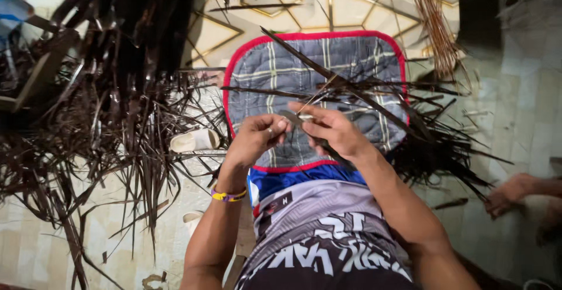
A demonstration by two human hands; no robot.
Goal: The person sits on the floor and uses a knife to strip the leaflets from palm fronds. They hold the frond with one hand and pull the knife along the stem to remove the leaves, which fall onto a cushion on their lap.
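View from the head camera, looking down on a seated person's lap and two bare hands. The left hand (257, 135), with a ring on one finger and a yellow and purple wristband (228, 196) on the wrist, has its grip pressed together around the near end of a thin dark leaf strip (328, 73). The right hand (333, 129) meets it just to the right, its grip pinching a small grey blade (291, 117) and a pale thin rib (316, 95) that runs far and to the right from the fingertips. The strip slants away from the hands towards the far left, over a grey checked cushion (275, 62) with a red border, which lies on the floor just beyond the person's knees.

On the cushion's right half, and spilling off it to the right, lies a loose heap of dark leaf strips (433, 143). A much larger pile of dry dark fronds (111, 91) covers the floor on the left. A bundle of light brown ribs (436, 26) stands at the far right. A pale sandal (194, 141) lies on the tiled floor (35, 237) just left of the left hand, at the edge of the frond pile. At the right edge, another person's hand (509, 193) rests on the floor, well apart from the working hands.
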